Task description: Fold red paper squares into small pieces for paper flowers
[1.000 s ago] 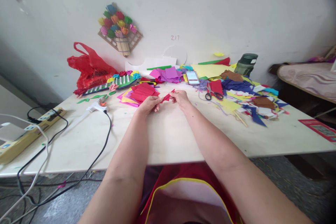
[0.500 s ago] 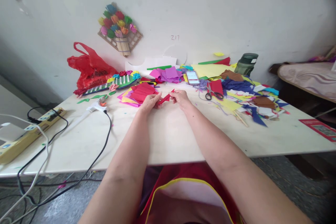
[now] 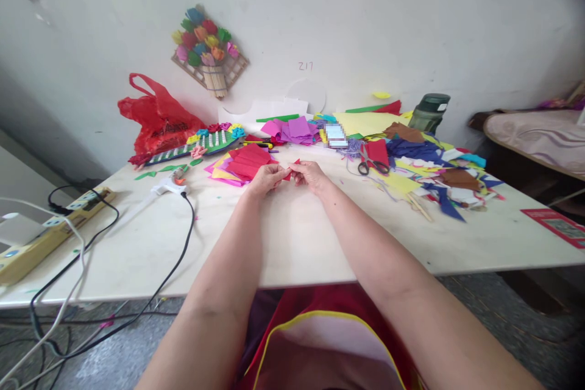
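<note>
Above the table, my left hand [image 3: 267, 180] is closed on a small strip of red crepe paper [image 3: 287, 176]. My right hand [image 3: 311, 175] pinches the other end, so the fingertips of both hands nearly meet. Fingers cover most of the strip; a short red bit and a pointed corner show. Just beyond my left hand lies a stack of red crepe paper sheets [image 3: 249, 160], with pink and yellow ones under it. Scissors [image 3: 372, 164] with dark handles rest to the right of my right hand, by a red piece of paper [image 3: 377, 151].
A white glue gun [image 3: 168, 185] with a black cord lies left, near a yellow power strip [image 3: 77, 219]. Behind are a red plastic bag [image 3: 159, 113] and purple paper [image 3: 297, 130]. Coloured scraps [image 3: 439, 177], a phone [image 3: 335, 134] and a green bottle [image 3: 429, 113] are right.
My hands have drawn closer together, the right one shifting left. Less of the red strip shows between them.
</note>
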A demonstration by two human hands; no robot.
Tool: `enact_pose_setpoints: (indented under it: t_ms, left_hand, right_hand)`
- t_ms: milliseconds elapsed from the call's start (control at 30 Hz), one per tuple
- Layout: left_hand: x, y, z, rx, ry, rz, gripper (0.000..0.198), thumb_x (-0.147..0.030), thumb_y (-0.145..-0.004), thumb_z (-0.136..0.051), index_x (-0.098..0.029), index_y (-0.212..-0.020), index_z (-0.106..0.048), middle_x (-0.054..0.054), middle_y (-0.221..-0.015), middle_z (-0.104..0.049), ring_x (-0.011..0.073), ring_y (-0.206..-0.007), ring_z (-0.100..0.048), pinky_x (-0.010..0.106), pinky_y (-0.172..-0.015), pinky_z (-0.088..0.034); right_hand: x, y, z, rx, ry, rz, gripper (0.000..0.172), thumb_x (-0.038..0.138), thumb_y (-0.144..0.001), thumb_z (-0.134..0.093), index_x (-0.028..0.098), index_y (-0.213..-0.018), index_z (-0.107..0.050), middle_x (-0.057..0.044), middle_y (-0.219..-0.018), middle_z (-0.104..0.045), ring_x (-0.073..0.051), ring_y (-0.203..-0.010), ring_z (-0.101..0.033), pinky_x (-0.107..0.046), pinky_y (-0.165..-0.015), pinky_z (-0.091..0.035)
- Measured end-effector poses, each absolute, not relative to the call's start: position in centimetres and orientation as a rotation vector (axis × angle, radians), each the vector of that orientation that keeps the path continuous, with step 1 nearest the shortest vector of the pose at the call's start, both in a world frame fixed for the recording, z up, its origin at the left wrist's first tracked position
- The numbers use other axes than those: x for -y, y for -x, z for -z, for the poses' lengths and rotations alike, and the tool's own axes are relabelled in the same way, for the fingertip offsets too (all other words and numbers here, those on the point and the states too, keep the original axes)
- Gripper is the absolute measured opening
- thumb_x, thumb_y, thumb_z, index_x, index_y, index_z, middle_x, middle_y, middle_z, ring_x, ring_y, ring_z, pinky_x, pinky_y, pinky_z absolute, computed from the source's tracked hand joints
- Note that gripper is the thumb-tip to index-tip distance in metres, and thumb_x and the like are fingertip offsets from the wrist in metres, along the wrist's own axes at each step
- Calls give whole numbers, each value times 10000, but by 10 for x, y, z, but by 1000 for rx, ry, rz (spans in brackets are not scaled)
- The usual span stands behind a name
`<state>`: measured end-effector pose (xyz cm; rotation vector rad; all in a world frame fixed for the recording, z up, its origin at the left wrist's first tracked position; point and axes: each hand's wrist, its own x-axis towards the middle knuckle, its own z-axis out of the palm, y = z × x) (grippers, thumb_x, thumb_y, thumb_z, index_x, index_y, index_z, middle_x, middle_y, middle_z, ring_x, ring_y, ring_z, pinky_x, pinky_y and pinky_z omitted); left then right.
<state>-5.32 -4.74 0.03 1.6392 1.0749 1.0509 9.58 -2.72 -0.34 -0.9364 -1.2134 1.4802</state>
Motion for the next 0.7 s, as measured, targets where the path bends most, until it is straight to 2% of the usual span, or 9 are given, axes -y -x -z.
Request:
enact_pose_setpoints:
  t_ms: [167, 333, 533, 700]
  left_hand:
    - [47, 50, -1, -1023, -1690, -1086, 333, -459, -659, -623, -145, -629, -517, -73, -390, -371, 36, -342, -307, 187, -382, -231]
    - [48, 47, -5, -1055, -1704, -1108, 357, -471, -651, -626, -144, -588, -497, -67, -381, -377, 34, -338, -313, 192, -384, -224]
    - [53, 47, -8, -1052, -1677, -1087, 360, -471, -644, -633, -140, -590, -503, -71, -370, -366, 32, -331, -305, 194, -379, -220]
    - [53, 46, -7, -978, -1664, -1041, 352, -464, -634, -644, -140, -597, -510, -74, -367, -363, 35, -335, -306, 195, -383, -230]
  right_hand:
    - [26, -95, 5, 1185, 921, -1424, 186, 256, -596, -657, 131, -535, -533, 27, -410, -508, -51, -329, -395, -179, -336, -336]
    - [25, -96, 4, 1169, 895, -1433, 186, 250, -612, -631, 135, -521, -516, 29, -392, -490, -54, -319, -383, -186, -331, -323]
    - [24, -102, 6, 1229, 834, -1526, 244, 350, -653, -614, 123, -580, -564, 28, -409, -493, -51, -303, -368, -194, -315, -296]
    - [22, -100, 7, 1211, 876, -1348, 224, 260, -638, -585, 141, -473, -493, 43, -332, -431, -49, -261, -306, -205, -288, -228]
